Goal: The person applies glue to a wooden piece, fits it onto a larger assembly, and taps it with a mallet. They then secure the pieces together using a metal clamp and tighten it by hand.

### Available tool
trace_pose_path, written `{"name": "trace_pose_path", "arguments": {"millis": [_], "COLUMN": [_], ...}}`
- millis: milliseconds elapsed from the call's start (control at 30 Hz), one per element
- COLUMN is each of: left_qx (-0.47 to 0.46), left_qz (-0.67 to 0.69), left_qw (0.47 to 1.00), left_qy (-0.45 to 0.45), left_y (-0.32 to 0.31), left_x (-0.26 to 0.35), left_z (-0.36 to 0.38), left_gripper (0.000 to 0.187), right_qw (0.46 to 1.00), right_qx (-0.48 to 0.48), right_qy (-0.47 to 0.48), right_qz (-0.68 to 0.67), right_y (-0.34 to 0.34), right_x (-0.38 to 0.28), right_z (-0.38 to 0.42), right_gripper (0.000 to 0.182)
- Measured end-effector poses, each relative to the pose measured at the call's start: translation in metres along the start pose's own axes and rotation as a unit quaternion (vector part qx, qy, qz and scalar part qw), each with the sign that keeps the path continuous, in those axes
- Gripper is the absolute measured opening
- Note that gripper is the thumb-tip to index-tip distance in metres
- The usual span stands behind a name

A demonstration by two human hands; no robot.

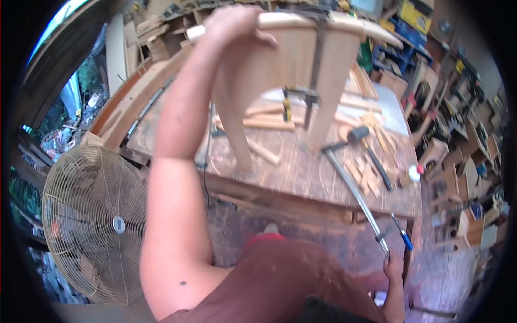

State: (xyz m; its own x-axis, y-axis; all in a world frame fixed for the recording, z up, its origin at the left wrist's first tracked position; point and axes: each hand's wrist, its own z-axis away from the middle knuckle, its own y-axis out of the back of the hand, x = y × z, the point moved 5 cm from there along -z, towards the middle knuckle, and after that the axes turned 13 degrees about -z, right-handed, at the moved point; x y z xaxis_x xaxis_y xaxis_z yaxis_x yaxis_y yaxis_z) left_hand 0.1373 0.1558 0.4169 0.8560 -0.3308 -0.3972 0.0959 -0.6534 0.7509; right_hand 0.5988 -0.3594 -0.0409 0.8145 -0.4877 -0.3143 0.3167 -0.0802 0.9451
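My left hand [234,27] is wrapped over the left part of the curved top rail [288,20] of a wooden piece [285,56] standing on the workbench [301,177]. Dark clamps [322,40] sit on the rail and the piece, one with a yellow and black handle [287,109]. Low at the right, my right hand [393,266] is closed around the lower end of a long metal bar clamp [353,188]. A blue handle [406,240] hangs beside that bar, whose upper end rests on the bench.
A black mallet [358,134], small wood blocks [362,175] and a white bottle with a red cap [416,172] lie or stand on the bench at right. A large fan [97,223] stands at left. Shelves of tools and wood [463,188] line the right side.
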Motion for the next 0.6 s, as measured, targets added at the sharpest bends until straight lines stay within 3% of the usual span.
{"name": "trace_pose_path", "arguments": {"millis": [33,67,133,233,300,333,400,500,567,600], "left_qx": [0.000,0.002,0.005,-0.011,-0.020,-0.027,-0.032,-0.036,-0.001,-0.029], "left_qz": [-0.004,-0.006,-0.018,0.008,0.010,0.008,0.003,-0.007,-0.010,-0.017], "left_qw": [1.000,1.000,1.000,1.000,1.000,1.000,0.999,0.999,1.000,0.999], "left_qy": [-0.004,-0.008,-0.012,-0.001,0.007,0.011,0.020,0.029,0.022,0.042], "left_y": [0.001,0.004,0.000,-0.001,-0.001,-0.002,-0.006,-0.006,-0.018,-0.013], "left_x": [-0.001,-0.001,-0.004,-0.005,-0.006,-0.005,-0.006,-0.006,-0.011,-0.008], "left_z": [-0.001,-0.001,-0.004,-0.002,-0.004,-0.004,-0.006,-0.008,-0.011,-0.012], "left_gripper": [0.071,0.072,0.070,0.068,0.068,0.069,0.070,0.074,0.080,0.079], "right_qw": [1.000,1.000,0.998,0.997,0.982,0.982,0.997,0.997,0.995,0.991], "right_qx": [0.003,0.018,0.043,0.072,0.156,0.155,0.072,0.006,0.008,0.011], "right_qy": [0.027,0.016,0.047,0.017,0.088,0.096,0.005,-0.041,-0.032,-0.036], "right_qz": [-0.005,0.007,0.021,0.014,0.055,0.053,-0.013,-0.064,-0.094,-0.126], "right_y": [0.001,0.012,0.024,0.045,0.058,0.059,0.052,0.049,0.037,0.030], "right_x": [0.011,0.012,0.025,0.030,0.037,0.045,0.067,0.090,0.126,0.139], "right_z": [-0.015,-0.027,-0.057,-0.091,-0.115,-0.128,-0.161,-0.201,-0.244,-0.255], "right_gripper": [0.037,0.026,0.025,0.020,0.019,0.019,0.017,0.023,0.026,0.030]}}
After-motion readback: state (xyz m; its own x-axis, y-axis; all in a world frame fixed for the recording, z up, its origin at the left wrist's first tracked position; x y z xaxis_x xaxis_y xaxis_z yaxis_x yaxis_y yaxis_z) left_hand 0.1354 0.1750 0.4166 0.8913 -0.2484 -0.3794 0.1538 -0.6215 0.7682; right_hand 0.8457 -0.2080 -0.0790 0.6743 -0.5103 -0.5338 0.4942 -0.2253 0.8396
